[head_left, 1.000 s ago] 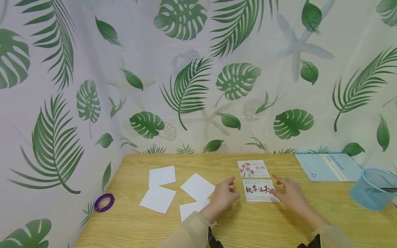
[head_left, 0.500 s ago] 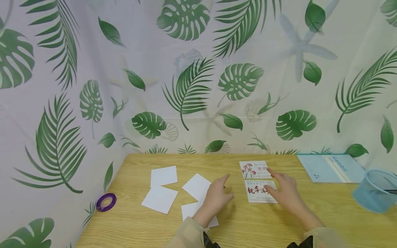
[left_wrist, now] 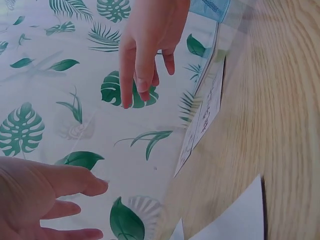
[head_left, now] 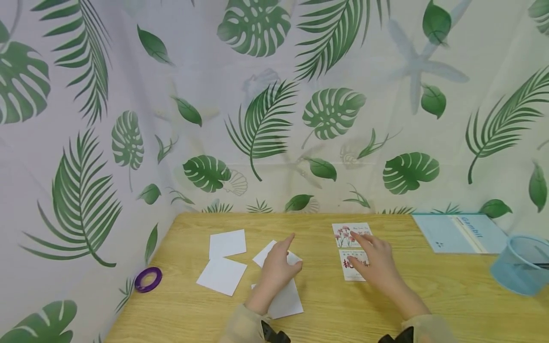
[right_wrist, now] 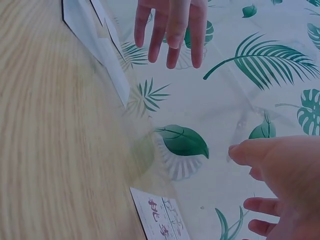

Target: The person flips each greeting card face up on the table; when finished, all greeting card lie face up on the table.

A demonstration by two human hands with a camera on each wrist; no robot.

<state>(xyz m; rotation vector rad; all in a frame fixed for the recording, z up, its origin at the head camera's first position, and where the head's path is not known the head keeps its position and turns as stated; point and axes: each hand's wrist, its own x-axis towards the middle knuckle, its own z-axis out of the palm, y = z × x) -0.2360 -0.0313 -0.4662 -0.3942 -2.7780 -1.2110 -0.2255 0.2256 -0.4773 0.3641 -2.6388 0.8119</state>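
Note:
Two printed cards lie one behind the other on the wooden table: a flower card (head_left: 341, 242) behind and a card with red Chinese characters (head_left: 349, 274) in front. My right hand (head_left: 379, 264) hovers over their right part, fingers extended and holding nothing. Over to the left, my left hand (head_left: 274, 271) is above a pair of blank white cards, covering parts of the back card (head_left: 262, 252) and the front card (head_left: 287, 305). Its index finger points forward, its thumb is spread, and nothing is in its grasp. Both wrist views show the hands raised over the tabletop.
Another pair of blank cards, one behind (head_left: 227, 244) and one in front (head_left: 221, 276), lies farther left. A purple tape roll (head_left: 148, 279) sits near the table's left edge. At right are a light blue folder (head_left: 454, 233) and a blue mesh pen holder (head_left: 512, 271). Leaf-patterned cloth (head_left: 274, 200) hangs behind.
Both hands have moved left: the left one from beside the printed cards to over the white cards, the right one from the printed cards' right edge to above them. The cards stay put.

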